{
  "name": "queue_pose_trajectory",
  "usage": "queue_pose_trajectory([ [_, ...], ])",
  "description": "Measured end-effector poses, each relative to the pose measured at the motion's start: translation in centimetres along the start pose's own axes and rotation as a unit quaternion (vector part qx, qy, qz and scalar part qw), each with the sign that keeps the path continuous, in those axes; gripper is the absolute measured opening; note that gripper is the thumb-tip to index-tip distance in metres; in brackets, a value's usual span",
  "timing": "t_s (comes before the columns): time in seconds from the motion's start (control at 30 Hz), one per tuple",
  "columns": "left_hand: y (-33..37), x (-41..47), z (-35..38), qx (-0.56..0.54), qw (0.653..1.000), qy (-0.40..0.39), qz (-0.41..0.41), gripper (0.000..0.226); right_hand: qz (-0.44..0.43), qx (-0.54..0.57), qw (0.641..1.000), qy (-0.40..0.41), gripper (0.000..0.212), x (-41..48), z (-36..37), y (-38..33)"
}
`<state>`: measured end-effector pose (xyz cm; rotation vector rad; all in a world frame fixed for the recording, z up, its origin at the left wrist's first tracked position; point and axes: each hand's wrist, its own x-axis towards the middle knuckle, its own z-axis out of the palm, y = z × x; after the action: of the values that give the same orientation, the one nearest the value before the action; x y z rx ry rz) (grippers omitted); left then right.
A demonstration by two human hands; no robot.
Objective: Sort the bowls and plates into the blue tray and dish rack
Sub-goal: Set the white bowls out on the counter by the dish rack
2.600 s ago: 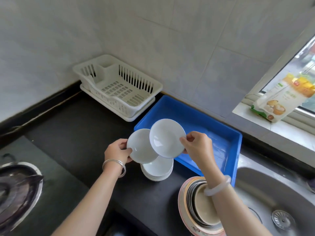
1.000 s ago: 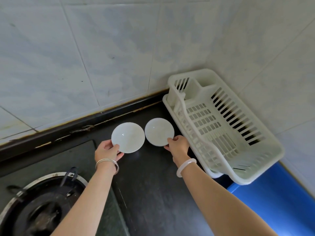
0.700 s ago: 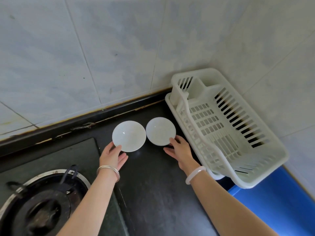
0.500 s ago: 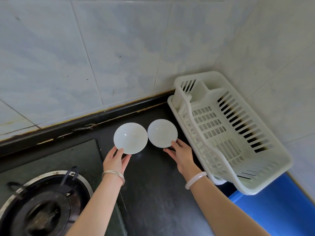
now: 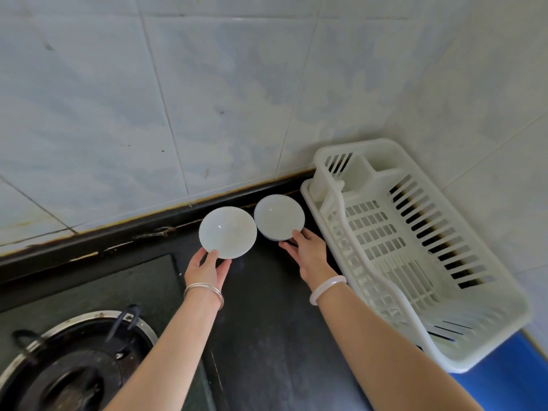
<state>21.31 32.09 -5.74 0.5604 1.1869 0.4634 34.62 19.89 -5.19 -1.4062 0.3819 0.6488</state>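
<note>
Presently, the white dish rack [image 5: 415, 253] stands empty on the dark worktop [image 5: 267, 336], a blue tray [image 5: 510, 381] beside it. Two white bowls [image 5: 227, 232] [image 5: 279, 217] sit left of the rack; left hand [image 5: 207, 269] fingers pinch one rim, right hand [image 5: 311, 255] fingers touch the other, grip unclear.

Both hands touch two white bowls [image 5: 227, 232] on the dark counter [image 5: 267, 321], perhaps gripping, beside the dish rack [image 5: 415, 262].

Tiled kitchen corner over a black counter [image 5: 272, 336]

Pale, faintly marbled wall tiles [image 5: 225, 93] meet at a corner on the right, lit by soft, even light; a stained seam runs along the counter's raised back edge, and a gas stove burner [image 5: 68, 369] sits at lower left
</note>
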Motion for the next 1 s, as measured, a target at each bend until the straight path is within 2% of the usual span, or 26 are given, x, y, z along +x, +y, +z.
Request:
queue_pose_trajectory([
  [0.4, 0.5, 1.5, 0.9, 0.006, 1.000, 0.017, 0.015, 0.037, -0.006, -0.006, 1.000, 0.007, 0.040, 1.7, 1.9, -0.3],
  [0.67, 0.3, 1.1, 0.9, 0.001, 1.000, 0.016, 0.012, 0.036, 0.026, -0.034, 0.999, -0.027, 0.045, 0.8, 1.4, -0.7],
  [0.8, 0.3, -0.1, 0.8, 0.027, 0.999, -0.019, 0.014, 0.027, 0.037, -0.080, 0.995, -0.039, 0.049, -0.8, 0.7, -1.5],
  [0.9, -0.4, -2.0, 0.0, 0.050, 0.998, -0.039, 0.005, 0.038, 0.013, -0.127, 0.991, -0.034, 0.044, -3.1, -0.6, -2.0],
  [1.0, -2.1, -5.3, -1.3, 0.112, 0.989, -0.091, 0.016, 0.038, -0.028, -0.176, 0.983, -0.036, 0.036, -6.8, -3.1, -2.2],
])
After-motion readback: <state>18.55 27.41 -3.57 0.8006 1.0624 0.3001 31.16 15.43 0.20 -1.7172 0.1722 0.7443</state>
